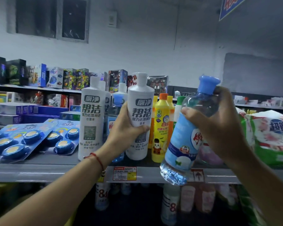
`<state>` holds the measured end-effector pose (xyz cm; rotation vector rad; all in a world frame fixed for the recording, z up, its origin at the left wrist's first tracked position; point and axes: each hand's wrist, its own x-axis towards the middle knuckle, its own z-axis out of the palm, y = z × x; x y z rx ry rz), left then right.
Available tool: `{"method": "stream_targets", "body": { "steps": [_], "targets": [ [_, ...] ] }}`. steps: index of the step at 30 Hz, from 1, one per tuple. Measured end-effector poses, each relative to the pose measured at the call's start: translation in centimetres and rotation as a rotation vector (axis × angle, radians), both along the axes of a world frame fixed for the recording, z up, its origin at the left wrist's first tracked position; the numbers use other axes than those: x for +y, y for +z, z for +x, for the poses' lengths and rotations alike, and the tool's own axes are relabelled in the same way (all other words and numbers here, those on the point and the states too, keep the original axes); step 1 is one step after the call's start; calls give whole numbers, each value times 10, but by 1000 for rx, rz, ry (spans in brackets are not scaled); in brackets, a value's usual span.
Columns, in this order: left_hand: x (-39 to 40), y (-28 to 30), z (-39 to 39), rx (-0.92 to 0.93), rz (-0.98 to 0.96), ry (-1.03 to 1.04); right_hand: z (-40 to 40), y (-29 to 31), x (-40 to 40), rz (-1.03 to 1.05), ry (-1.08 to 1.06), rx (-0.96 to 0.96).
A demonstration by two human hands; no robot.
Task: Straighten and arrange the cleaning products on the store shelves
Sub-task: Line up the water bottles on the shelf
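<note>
Nearest to me is the clear bottle with the blue cap (189,134), tilted and held out in front of the shelf edge (39,174) rather than standing on it; my right hand (219,121) is wrapped round its shoulder, fingers curled tight just under the cap. Just left of it, my left hand (127,128) grips the white cleaner bottle (140,101) about its middle, thumb across the label, and I judge its base is at or barely off the shelf, though my hand hides enough that I cannot be sure. So I read this as the middle of a re-seating step: one bottle being squared up, the other waiting for a slot. Next I would need to turn the white one label-forward beside the second white bottle (91,118), then bring the clear bottle upright and set it down in a gap without knocking the yellow bottle (160,128). Counting outward: two white bottles at the front with at least two more white caps behind, two or perhaps three yellow ones, one green-capped bottle mostly hidden, another blue-capped bottle behind my left hand, two blue blister cards of toilet blocks (23,141) lying flat to the left, and bagged detergent (268,136) to the right.
</note>
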<state>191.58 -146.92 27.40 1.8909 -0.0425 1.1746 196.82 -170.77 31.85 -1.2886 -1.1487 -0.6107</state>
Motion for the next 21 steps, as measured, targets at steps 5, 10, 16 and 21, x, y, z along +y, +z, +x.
{"method": "stream_targets", "body": {
  "steps": [5, 10, 16, 21],
  "targets": [
    [0, -14, 30, 35, -53, 47, 7, -26, -18, -93, 22, 39],
    [-3, -23, 44, 133, -24, 169, 19, -51, -22, -136, 24, 92],
    [-31, -33, 29, 202, 72, 305, 31, -64, -17, -183, 52, 185],
    [-104, -78, -26, 214, 31, 46, 30, -79, -6, -236, 114, 269]
  ]
}}
